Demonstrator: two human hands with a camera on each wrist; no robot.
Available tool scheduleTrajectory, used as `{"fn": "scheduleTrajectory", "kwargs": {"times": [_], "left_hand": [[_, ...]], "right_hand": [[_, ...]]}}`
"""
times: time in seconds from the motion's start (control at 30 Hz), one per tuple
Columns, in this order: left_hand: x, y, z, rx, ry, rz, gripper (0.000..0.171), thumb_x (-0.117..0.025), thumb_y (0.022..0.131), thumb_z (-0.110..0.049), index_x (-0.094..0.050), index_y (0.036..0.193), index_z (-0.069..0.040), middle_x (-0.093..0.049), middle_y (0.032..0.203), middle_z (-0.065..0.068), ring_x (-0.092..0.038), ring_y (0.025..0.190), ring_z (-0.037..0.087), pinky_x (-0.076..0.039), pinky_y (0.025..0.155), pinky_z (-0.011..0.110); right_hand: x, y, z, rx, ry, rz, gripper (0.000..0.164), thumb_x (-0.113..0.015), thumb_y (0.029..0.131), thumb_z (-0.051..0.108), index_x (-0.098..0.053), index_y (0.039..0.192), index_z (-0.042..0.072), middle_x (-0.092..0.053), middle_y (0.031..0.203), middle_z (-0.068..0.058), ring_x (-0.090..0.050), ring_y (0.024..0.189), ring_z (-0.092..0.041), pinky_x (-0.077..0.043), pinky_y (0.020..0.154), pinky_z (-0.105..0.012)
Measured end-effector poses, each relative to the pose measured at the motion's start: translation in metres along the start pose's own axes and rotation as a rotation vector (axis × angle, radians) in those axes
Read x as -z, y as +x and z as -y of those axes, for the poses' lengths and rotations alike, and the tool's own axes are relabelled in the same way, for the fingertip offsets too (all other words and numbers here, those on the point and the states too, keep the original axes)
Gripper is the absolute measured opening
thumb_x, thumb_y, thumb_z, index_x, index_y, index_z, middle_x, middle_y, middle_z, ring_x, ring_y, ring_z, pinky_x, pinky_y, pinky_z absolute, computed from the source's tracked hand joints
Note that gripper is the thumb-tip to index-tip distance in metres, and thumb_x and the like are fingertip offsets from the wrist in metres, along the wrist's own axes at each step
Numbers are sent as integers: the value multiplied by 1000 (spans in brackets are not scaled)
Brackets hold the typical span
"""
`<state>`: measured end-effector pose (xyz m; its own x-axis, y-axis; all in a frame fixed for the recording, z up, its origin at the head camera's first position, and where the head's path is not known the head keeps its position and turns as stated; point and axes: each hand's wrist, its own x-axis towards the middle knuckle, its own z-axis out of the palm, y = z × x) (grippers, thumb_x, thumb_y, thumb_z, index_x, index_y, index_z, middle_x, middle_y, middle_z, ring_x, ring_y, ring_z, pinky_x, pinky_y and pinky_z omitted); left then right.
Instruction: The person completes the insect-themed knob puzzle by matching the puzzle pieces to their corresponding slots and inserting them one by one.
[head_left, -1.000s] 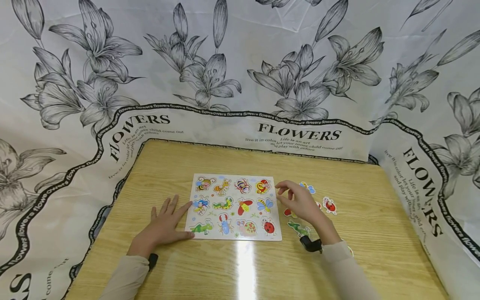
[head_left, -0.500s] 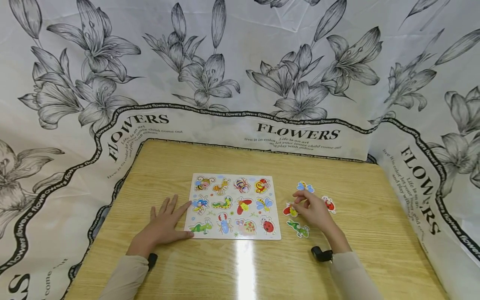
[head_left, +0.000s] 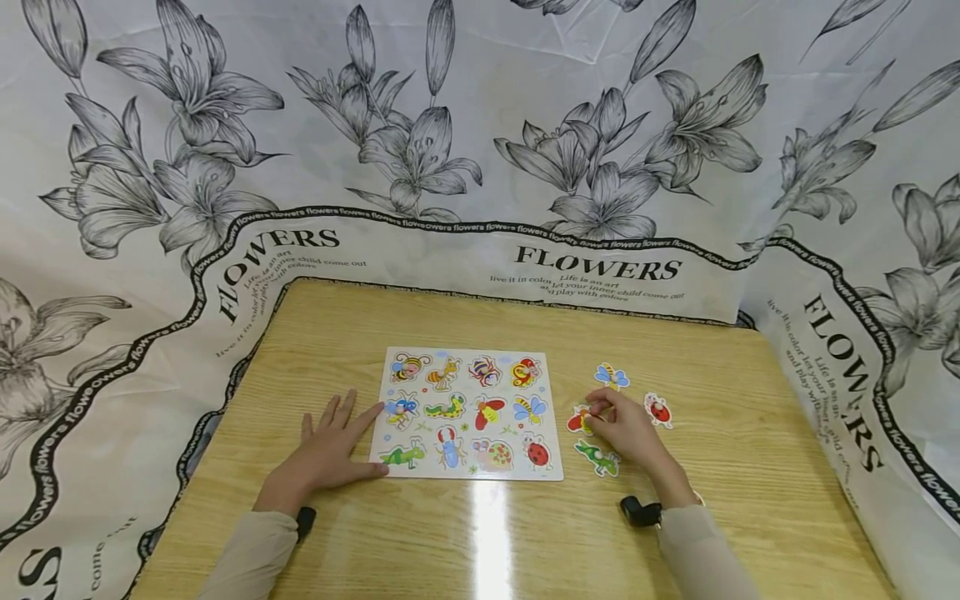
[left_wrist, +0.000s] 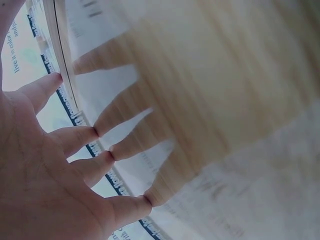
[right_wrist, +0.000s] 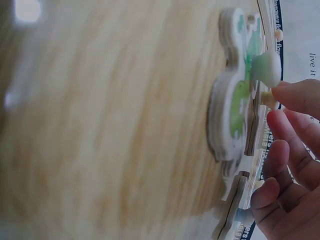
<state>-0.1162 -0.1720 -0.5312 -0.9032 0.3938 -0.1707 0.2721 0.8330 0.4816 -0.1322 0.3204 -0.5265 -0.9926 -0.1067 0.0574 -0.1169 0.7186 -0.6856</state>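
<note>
A white peg puzzle board [head_left: 467, 429] with several colourful insect pictures lies on the wooden table. My left hand [head_left: 330, 450] is spread flat at the board's left side, thumb and index fingertip touching its edge; the left wrist view shows the fingers [left_wrist: 80, 140] straight, tips on the tabletop. To the right of the board, my right hand [head_left: 626, 425] pinches the small knob of a red-and-yellow insect puzzle piece [head_left: 579, 420], thumb and index finger meeting there. In the right wrist view that knob [right_wrist: 268, 99] shows at the thumb tip, behind a green grasshopper piece [right_wrist: 239, 107].
Near my right hand lie a blue-winged bee piece [head_left: 612, 376], a ladybird piece [head_left: 658, 410] and the grasshopper piece [head_left: 597, 457]. A white flower-print cloth [head_left: 450, 242] hangs around the table's far and side edges. Light glares on the tabletop [head_left: 491, 533] in front.
My right hand has moved from the board's right edge rightward to the loose pieces, and its fingers have come down on the red-and-yellow insect piece. The left hand has stayed put.
</note>
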Motion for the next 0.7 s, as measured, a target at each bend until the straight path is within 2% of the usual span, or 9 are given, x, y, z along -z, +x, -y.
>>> {"fn": "scheduleTrajectory", "kwargs": {"times": [0.3, 0.7], "left_hand": [[-1, 1, 0, -2, 0, -6, 101, -74, 79, -65, -32, 159, -21, -8, 163, 26, -3, 147, 51, 1, 102, 81], [0, 0, -1, 1, -3, -10, 101, -75, 78, -65, -32, 159, -21, -7, 163, 26, -3, 147, 51, 1, 102, 81]], "right_hand": [[-4, 2, 0, -34, -55, 14, 28, -76, 86, 6, -65, 112, 3, -64, 89, -1, -47, 60, -11, -38, 51, -26], [-2, 2, 6, -48, -68, 10, 31, -74, 86, 5, -63, 115, 3, -65, 91, -5, -48, 61, -13, -40, 52, -26]]}}
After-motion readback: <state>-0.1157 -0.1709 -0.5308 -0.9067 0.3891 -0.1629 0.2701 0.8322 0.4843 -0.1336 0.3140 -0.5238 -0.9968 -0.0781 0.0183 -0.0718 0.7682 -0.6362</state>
